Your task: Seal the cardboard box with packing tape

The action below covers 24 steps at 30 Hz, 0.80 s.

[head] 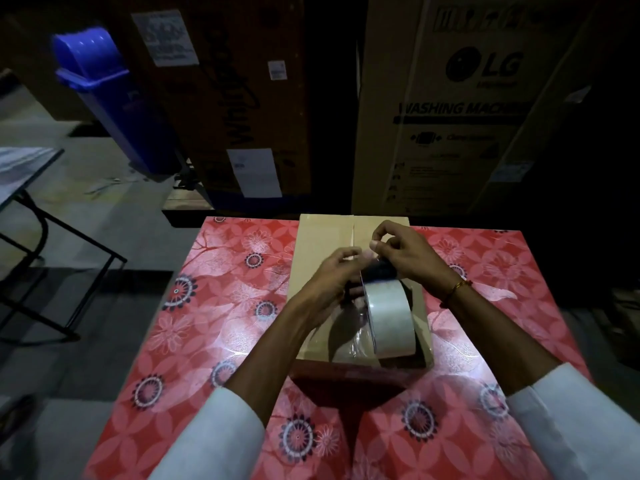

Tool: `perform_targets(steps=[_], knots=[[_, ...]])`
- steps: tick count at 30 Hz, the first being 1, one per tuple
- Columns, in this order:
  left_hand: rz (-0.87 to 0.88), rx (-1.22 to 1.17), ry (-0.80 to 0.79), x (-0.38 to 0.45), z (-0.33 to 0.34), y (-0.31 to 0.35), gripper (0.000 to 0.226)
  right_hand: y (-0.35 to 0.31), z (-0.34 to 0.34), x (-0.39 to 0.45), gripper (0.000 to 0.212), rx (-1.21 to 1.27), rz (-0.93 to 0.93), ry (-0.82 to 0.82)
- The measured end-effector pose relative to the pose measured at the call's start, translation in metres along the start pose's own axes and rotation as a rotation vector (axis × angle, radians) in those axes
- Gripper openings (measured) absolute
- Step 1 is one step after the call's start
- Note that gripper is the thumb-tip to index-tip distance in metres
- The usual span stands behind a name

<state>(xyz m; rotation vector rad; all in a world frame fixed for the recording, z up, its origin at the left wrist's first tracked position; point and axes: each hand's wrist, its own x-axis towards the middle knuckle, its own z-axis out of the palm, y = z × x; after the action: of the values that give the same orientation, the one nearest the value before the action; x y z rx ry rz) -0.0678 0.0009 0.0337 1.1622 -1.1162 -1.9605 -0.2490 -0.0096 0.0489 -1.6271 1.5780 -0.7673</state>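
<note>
A small cardboard box [325,237] with its flaps closed sits at the middle of a table covered in red flowered cloth [214,306]. Above the box I hold a tape dispenser carrying a roll of clear packing tape [389,317]. My left hand [332,275] grips the dispenser's dark frame from the left. My right hand [401,251] pinches the tape's loose end at the dispenser's top, between thumb and forefinger. A clear strip of tape lies down the box's near part, over the centre seam. The dispenser hides part of the box top.
Two tall cardboard appliance cartons [460,109] stand right behind the table. A blue plastic bin [114,95] leans at the back left. A black folding table frame [41,237] stands on the floor to the left.
</note>
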Motion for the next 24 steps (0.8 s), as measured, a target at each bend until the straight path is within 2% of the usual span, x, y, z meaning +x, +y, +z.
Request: perform_targets(steps=[2,4,10,14,18,21,24], knots=[[0.080,0.033,0.101,0.005,-0.005,0.001,0.030,0.002,-0.001,0.000,0.008,0.036,0.030,-0.009],[0.090,0.062,0.134,0.010,-0.006,0.004,0.014,0.003,-0.002,0.001,0.008,0.064,0.058,-0.012],[0.097,0.086,0.168,0.019,0.006,0.000,0.010,0.002,-0.006,-0.001,0.012,0.229,0.137,-0.017],[0.088,0.067,0.207,0.024,0.008,-0.002,0.009,0.005,-0.006,-0.001,0.025,0.568,0.336,-0.004],[0.081,0.098,0.207,0.026,0.010,0.000,0.009,0.003,-0.012,-0.002,0.031,0.748,0.516,-0.068],[0.073,0.095,0.222,0.028,0.008,-0.001,0.010,0.001,-0.026,-0.003,0.029,0.859,0.549,-0.127],[0.066,0.049,0.223,0.028,0.006,-0.001,0.012,0.004,-0.038,-0.005,0.025,0.901,0.515,-0.059]])
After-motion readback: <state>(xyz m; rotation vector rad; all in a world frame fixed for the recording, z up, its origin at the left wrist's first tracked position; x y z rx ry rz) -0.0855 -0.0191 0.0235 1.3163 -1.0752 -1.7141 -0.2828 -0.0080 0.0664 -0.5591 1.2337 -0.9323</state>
